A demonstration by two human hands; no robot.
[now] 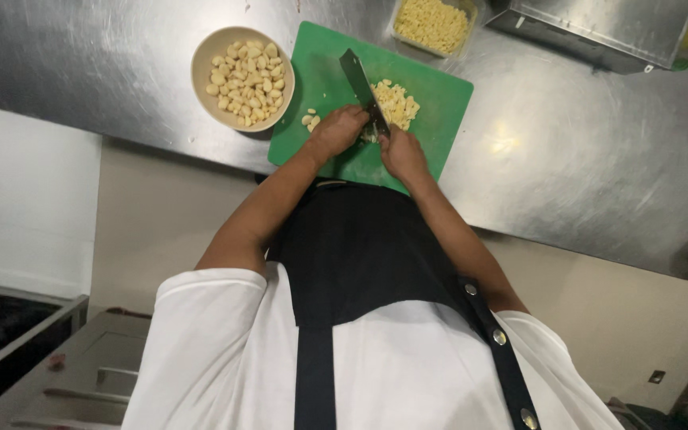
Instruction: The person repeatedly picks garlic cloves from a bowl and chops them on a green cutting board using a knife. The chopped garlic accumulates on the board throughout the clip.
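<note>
- Brushed stainless-steel bench [567, 151] is seen running across the top of the view, with a pale wall or cabinet front below its edge.
- On the bench a green rectangular plastic cutting board [439, 103] is laid at a slight angle.
- Just left of the board, a round beige bowl [201, 68] filled with whole peeled garlic cloves [248, 76] is placed.
- Beyond the far edge of the board, a clear rectangular tub of chopped garlic [433, 24] is set, and a steel tray [599, 28] is seen to its right.
- A heap of chopped garlic pieces [396, 103] is gathered near the middle of the board, with a few loose cloves [310, 120] at its left.
- The right hand [402, 153] is closed around the handle of a dark broad-bladed knife [357, 76], whose blade points away across the board.
- The left hand [338, 131] is curled, fingers bent down onto the garlic just beside the blade.
- A white shirt and black apron are worn by the person.
</note>
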